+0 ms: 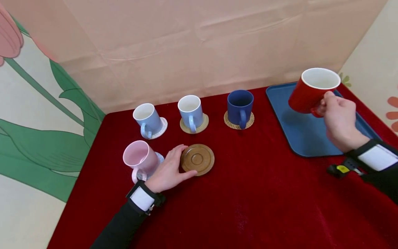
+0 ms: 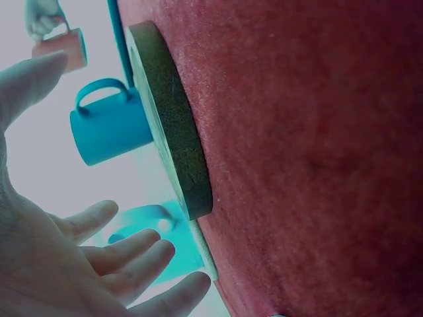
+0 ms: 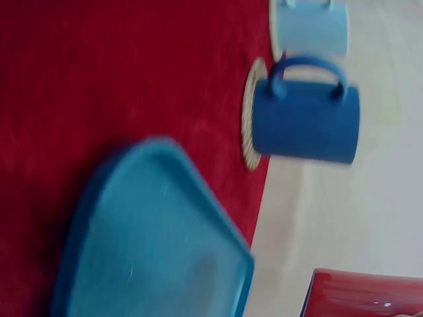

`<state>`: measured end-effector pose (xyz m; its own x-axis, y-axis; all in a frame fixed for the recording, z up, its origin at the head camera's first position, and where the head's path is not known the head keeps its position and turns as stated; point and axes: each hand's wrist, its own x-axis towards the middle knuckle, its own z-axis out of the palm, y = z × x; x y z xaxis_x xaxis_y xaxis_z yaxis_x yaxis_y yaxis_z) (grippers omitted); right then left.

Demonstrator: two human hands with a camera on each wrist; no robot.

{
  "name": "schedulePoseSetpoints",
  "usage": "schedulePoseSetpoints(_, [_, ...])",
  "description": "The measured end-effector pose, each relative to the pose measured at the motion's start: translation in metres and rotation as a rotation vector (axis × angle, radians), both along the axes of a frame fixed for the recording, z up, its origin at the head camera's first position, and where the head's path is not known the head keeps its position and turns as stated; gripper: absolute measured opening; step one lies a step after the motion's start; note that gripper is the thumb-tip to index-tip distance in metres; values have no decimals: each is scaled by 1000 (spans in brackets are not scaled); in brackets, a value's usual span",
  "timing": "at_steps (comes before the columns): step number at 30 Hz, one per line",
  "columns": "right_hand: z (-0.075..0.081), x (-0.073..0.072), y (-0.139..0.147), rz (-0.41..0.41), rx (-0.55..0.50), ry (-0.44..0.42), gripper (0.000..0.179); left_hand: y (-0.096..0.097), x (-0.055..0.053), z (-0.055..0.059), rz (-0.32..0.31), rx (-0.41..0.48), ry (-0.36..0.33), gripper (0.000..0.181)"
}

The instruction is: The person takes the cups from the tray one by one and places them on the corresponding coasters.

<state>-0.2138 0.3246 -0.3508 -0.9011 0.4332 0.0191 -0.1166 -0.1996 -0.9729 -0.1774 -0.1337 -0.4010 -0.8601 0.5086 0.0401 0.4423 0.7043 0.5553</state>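
Note:
In the head view my right hand [image 1: 340, 117] holds a red mug [image 1: 303, 97] with a white inside by its handle, tilted, above the blue tray [image 1: 306, 140]. Only part of the red mug [image 3: 357, 294] shows in the right wrist view. My left hand [image 1: 168, 171] is spread beside a round brown wooden coaster [image 1: 203, 164], thumb and fingers extended around its left side. The left wrist view shows that hand [image 2: 79, 257] with relaxed fingers next to the thick coaster [image 2: 175, 125]. Whether the fingertips touch it, I cannot tell.
A pink mug [image 1: 141, 157] on a patterned coaster stands left of my left hand. Behind are two light blue mugs, a left one [image 1: 150, 121] and a middle one [image 1: 189, 116], and a dark blue mug [image 1: 239, 107], all on coasters. Red cloth [image 1: 248, 197] covers the table.

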Motion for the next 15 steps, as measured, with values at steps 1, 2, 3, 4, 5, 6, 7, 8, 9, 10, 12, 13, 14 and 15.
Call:
schedulePoseSetpoints(1, [1, 3, -4, 10, 4, 10, 38, 0, 0, 0, 1, -4, -8, 81])
schedulePoseSetpoints(2, [1, 6, -8, 18, 14, 17, 39, -1, 0, 0, 0, -7, -19, 82])
schedulePoseSetpoints(3, [2, 9, -12, 31, 29, 18, 39, -1, 0, 0, 3, -13, -36, 83])
schedulePoseSetpoints(4, [3, 12, -15, 47, 26, 27, 39, -1, -1, 1, 4, -14, -51, 84])
schedulePoseSetpoints(5, [3, 15, -18, 65, 23, 37, 39, -1, -1, 0, 6, -16, -67, 84])
schedulePoseSetpoints(6, [4, 18, -22, 84, 11, 53, 39, -1, -2, 0, 7, -20, -83, 85])
schedulePoseSetpoints(7, [4, 21, -25, 102, 4, 65, 39, -1, -2, 0, 6, -24, -96, 86])
schedulePoseSetpoints(8, [5, 24, -27, 119, 5, 71, 38, -1, -3, 0, 6, -29, -109, 88])
schedulePoseSetpoints(9, [5, 27, -30, 137, 2, 82, 38, -1, -4, 0, 5, -32, -121, 89])
schedulePoseSetpoints(10, [5, 30, -32, 156, -3, 89, 37, -1, -4, 0, 3, -38, -129, 90])
schedulePoseSetpoints(12, [6, 36, -36, 189, 1, 100, 37, 0, -6, -1, -3, -55, -141, 92])
schedulePoseSetpoints(13, [6, 40, -38, 202, 7, 104, 37, 0, -7, -2, -8, -56, -143, 92])
schedulePoseSetpoints(14, [7, 43, -40, 227, 8, 109, 37, 0, -8, -3, -13, -62, -144, 92])
schedulePoseSetpoints(15, [7, 45, -42, 251, 9, 114, 38, 0, -9, -3, -17, -64, -147, 92])
